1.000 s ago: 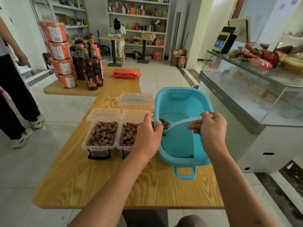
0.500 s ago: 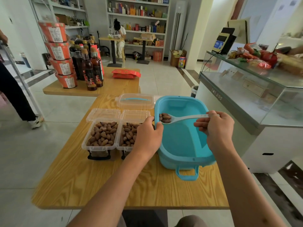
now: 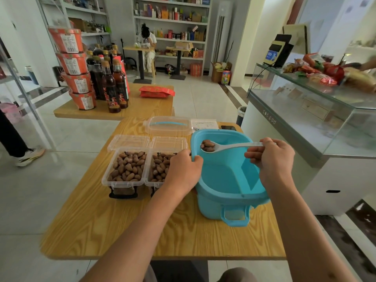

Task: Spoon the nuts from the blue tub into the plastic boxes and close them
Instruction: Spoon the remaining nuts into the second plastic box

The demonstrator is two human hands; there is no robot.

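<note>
One camera only, worn on my head, wide-angle. It looks forward and down over my forearms onto the wooden table (image 3: 122, 226) close below me. My left hand (image 3: 183, 171) and right hand (image 3: 272, 161) sit near mid-frame. Beyond, the view reaches across the shop floor to the far shelves (image 3: 173, 19). Edges bow noticeably.

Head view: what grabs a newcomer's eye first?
The blue tub at the table's right, gripped on its rim by the left hand. Above it, the right hand holds a white spoon loaded with nuts. Left of the tub, two open boxes of nuts stand side by side.
</note>
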